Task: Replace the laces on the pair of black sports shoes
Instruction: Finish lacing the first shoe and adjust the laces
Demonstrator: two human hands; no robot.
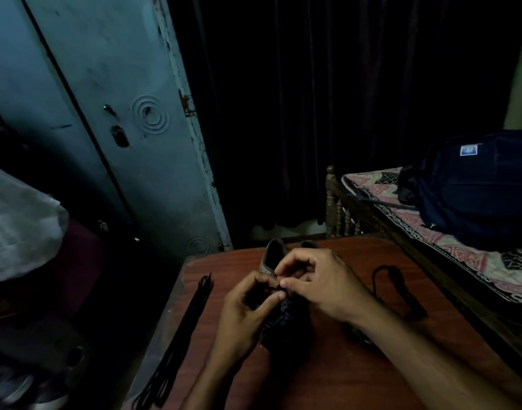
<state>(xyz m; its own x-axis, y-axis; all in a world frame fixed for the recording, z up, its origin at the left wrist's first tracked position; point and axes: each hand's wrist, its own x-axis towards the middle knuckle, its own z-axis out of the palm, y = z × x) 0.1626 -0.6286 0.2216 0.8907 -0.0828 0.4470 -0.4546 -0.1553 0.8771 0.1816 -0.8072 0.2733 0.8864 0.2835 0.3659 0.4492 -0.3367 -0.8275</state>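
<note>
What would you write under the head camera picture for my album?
Two hands, left hand and right hand, work a lace on a black shoe on a table.

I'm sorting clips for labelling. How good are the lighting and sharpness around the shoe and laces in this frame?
Head view: dim overall; the black shoe blurs into shadow between the left hand and right hand, its lacing indistinct; the bundled laces at the table edge read only as a dark silhouette; wide-angle bending at the edges.
</note>
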